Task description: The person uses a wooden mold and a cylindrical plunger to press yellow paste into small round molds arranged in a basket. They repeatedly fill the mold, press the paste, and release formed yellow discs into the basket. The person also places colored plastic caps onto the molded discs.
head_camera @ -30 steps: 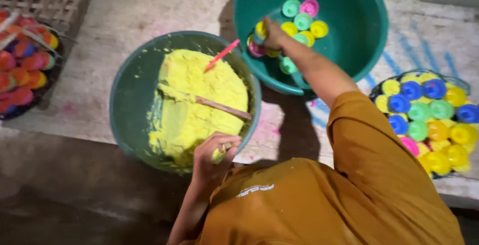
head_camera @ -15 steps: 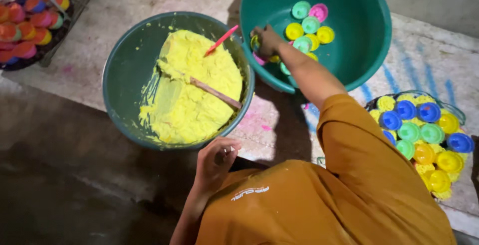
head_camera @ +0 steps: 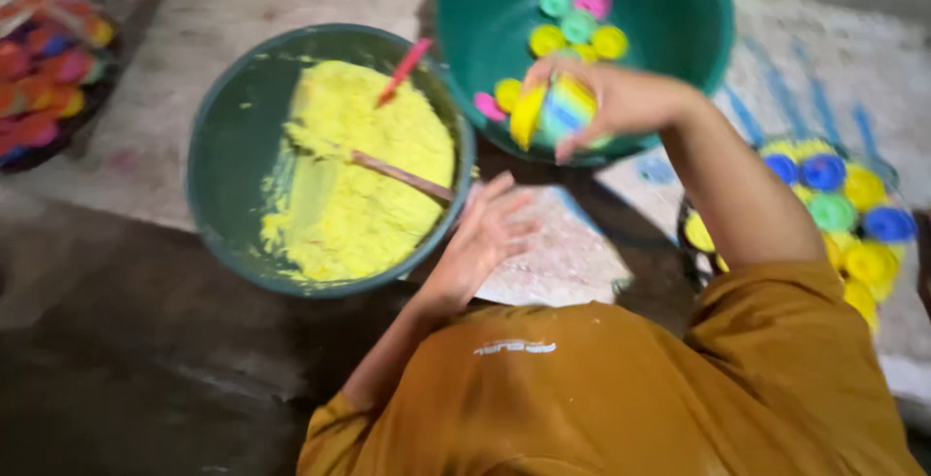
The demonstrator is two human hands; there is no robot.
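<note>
On a rough concrete floor [head_camera: 242, 11], the right hand [head_camera: 621, 98] grips a stack of cups [head_camera: 558, 112] above the tub [head_camera: 679, 11]; left hand [head_camera: 485, 234] hovers spread, empty, beside the dough bowl [head_camera: 223, 195]. The loosely pinched stack (blurred) could spill.

Smooth plastic basin [head_camera: 223, 146], grainy yellow paste [head_camera: 364, 175], wooden stick [head_camera: 402, 175].
</note>
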